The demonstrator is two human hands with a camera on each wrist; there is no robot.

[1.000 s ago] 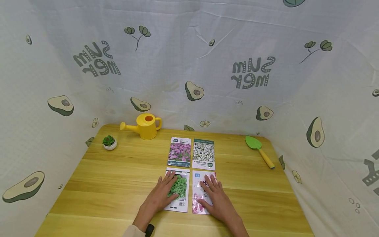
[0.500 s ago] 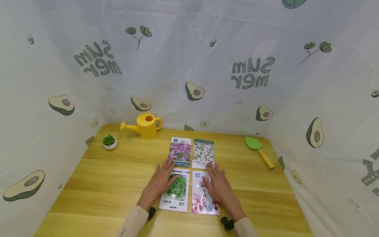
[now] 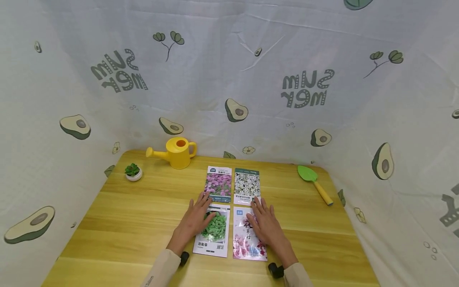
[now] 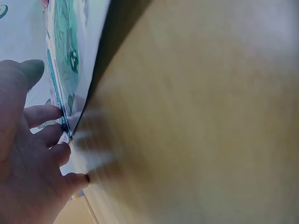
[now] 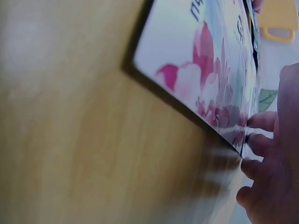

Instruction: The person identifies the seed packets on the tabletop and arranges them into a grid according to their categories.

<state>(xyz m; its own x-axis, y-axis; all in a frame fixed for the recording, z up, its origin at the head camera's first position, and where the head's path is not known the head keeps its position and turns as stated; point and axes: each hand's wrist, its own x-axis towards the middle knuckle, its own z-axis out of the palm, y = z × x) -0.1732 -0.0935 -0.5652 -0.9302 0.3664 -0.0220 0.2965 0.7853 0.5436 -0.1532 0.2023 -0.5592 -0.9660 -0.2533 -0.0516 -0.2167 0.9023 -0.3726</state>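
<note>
Four-square on the table lie seed packets. The near left one, a green-leaf seed packet [image 3: 214, 233], has my left hand [image 3: 193, 218] over its left edge, fingers spread and fairly straight, the fingertips reaching the lower edge of the purple-flower seed packet [image 3: 218, 183]. My right hand [image 3: 268, 228] lies across the right side of the pink-blossom seed packet [image 3: 241, 244], its fingertips at the bottom of the white-flower seed packet [image 3: 246, 184]. In the wrist views, the left fingers [image 4: 51, 133] and right fingers [image 5: 259, 142] sit at the packet edges, pinching nothing.
At the back left stands a yellow watering can [image 3: 178, 153], with a small potted succulent [image 3: 133, 172] left of it. A green-bladed trowel with a yellow handle [image 3: 322, 193] lies at the right. An avocado-print cloth [image 3: 201, 83] surrounds the wooden table [image 3: 136, 223].
Both hands have slid forward from the near packets toward the far pair, uncovering more of the near packets' fronts. Over the last half second they stay almost still. The packets look unmoved.
</note>
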